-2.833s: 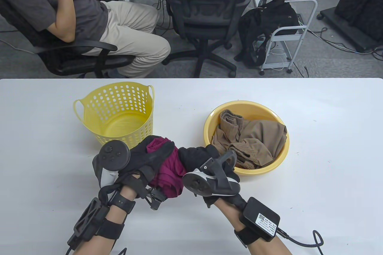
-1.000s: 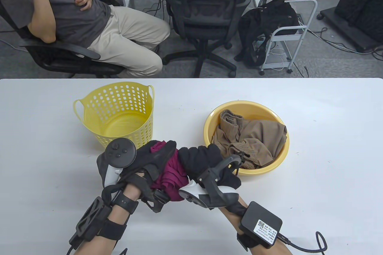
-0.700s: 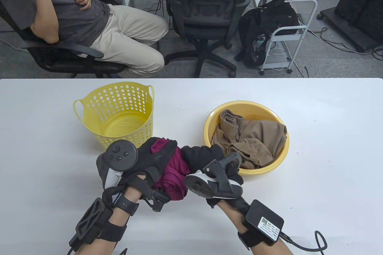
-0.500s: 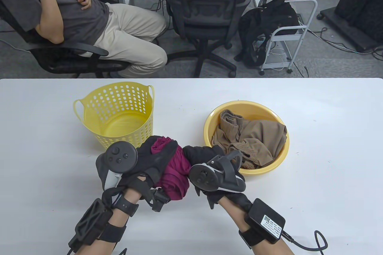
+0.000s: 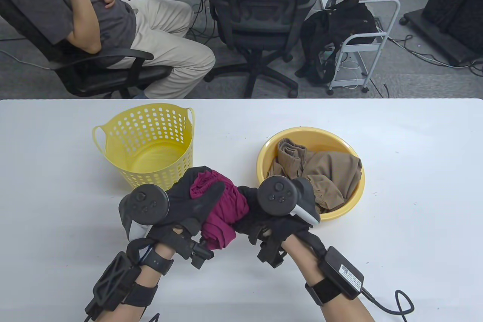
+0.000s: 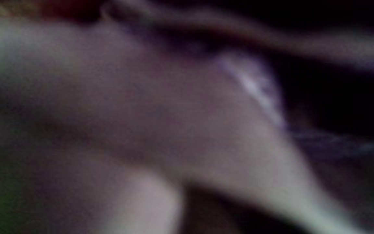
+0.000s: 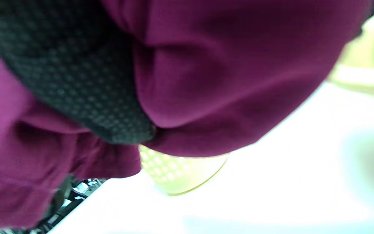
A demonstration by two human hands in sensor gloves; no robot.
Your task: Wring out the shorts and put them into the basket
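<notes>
Bunched maroon shorts [image 5: 222, 210] are held above the table between both gloved hands. My left hand [image 5: 198, 195] grips their left end, with the thumb laid over the cloth. My right hand [image 5: 260, 220] grips the right end, its tracker now turned upward. In the right wrist view the maroon shorts [image 7: 226, 74] fill the frame, with gloved fingers [image 7: 76, 81] wrapped round them. The perforated yellow basket [image 5: 149, 144] stands just beyond the left hand with nothing inside. The left wrist view is a dark blur.
A yellow basin [image 5: 349, 205] with a crumpled brown garment [image 5: 324, 174] sits right of my hands. Beyond the table's far edge a person [image 5: 94, 23] sits in an office chair, next to an unoccupied chair [image 5: 260, 16] and a cart [image 5: 366, 35].
My right hand has rolled over, so its tracker now faces up instead of sideways, twisting the shorts. Both hands shifted slightly away from me. The seated person moved arms and legs.
</notes>
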